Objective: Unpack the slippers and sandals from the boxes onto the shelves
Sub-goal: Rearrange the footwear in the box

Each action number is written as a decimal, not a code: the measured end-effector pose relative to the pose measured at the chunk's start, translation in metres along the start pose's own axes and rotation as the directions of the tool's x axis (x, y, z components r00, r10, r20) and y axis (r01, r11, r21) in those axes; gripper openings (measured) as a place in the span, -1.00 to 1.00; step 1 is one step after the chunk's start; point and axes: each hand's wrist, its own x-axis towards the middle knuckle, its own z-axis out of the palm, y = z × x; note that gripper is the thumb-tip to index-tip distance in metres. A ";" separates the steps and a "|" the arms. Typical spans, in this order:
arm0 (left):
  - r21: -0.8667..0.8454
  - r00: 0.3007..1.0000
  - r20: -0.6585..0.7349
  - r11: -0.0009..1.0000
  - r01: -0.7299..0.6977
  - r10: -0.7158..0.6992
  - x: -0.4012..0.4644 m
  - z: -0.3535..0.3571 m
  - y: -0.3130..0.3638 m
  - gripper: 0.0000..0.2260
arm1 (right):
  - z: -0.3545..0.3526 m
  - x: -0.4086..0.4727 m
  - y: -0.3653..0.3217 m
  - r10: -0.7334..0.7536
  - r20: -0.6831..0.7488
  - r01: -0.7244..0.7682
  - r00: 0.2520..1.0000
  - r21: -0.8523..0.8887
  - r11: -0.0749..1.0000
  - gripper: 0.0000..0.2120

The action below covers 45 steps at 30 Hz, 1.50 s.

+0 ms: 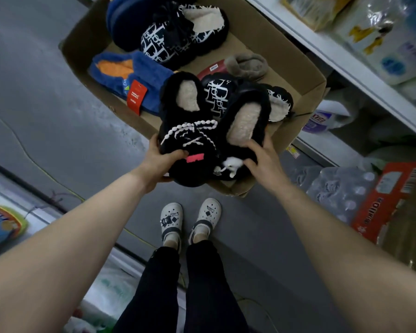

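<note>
A pair of black fluffy slippers (202, 131) with cream lining and white beaded trim is held over the near edge of an open cardboard box (308, 75) on the floor. My left hand (159, 159) grips the left slipper from below and the side. My right hand (262, 157) grips the toe of the right slipper. Inside the box lie a blue slipper with orange lining (130, 73) carrying a red tag, black-and-white patterned slippers (178, 37), another patterned one (219, 94), and a grey fluffy slipper (247, 64).
A white shelf (346, 61) runs along the right, stocked with packaged goods (394, 39). Below it sit a pack of water bottles (341, 188) and a red carton (389, 200). My feet in white clogs (190, 219) stand on the grey floor. Colourful packages (3, 222) lie at left.
</note>
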 end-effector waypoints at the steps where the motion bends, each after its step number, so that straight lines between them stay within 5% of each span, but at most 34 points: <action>1: -0.015 1.000 -0.007 1.000 -0.001 0.001 0.000 -0.002 0.003 -0.27 | -0.004 0.000 -0.004 0.013 0.022 -0.013 1.000 0.010 1.000 -0.66; 6: -0.084 0.999 0.043 0.996 -0.025 0.029 -0.018 -0.028 0.014 -0.28 | -0.038 -0.010 -0.033 0.058 0.010 -0.059 0.998 0.152 0.987 -0.74; 11: -0.050 0.990 0.091 0.993 -0.104 0.108 -0.036 -0.062 0.009 -0.26 | -0.063 -0.014 -0.050 0.098 0.148 -0.121 0.984 0.152 0.981 -0.89; 16: 0.000 0.995 0.060 0.997 -0.083 0.083 -0.030 -0.068 0.006 -0.27 | -0.020 -0.006 -0.048 0.215 0.222 -0.245 0.951 0.115 0.963 -0.84; 20: -0.009 0.999 0.021 0.999 -0.037 0.037 -0.023 -0.057 -0.004 -0.24 | 0.019 -0.016 -0.047 0.335 0.089 -0.346 0.938 0.269 0.899 -0.62; 23: -0.051 1.000 -0.011 0.998 -0.025 0.024 -0.018 -0.057 -0.007 -0.41 | 0.030 -0.026 -0.047 0.440 0.011 -0.407 0.898 0.402 0.820 -0.44; 30: -0.071 0.998 0.019 0.995 -0.064 0.065 -0.022 -0.059 -0.008 -0.45 | 0.048 -0.046 -0.046 0.452 0.230 -0.488 0.862 0.615 0.619 -0.27; 38: -0.035 0.960 0.242 0.990 -0.137 0.141 -0.032 -0.066 -0.010 -0.35 | 0.052 -0.064 -0.038 0.286 0.221 -0.359 0.932 0.656 0.664 -0.07; 42: 0.005 0.967 0.209 0.988 -0.151 0.147 -0.026 -0.069 -0.016 -0.23 | 0.065 -0.067 -0.048 0.404 0.187 -0.427 0.895 0.617 0.661 0.27; 45: -0.007 0.980 0.144 0.990 -0.138 0.138 -0.021 -0.070 -0.021 -0.22 | 0.074 -0.077 -0.051 0.501 0.101 -0.449 0.859 0.618 0.645 0.19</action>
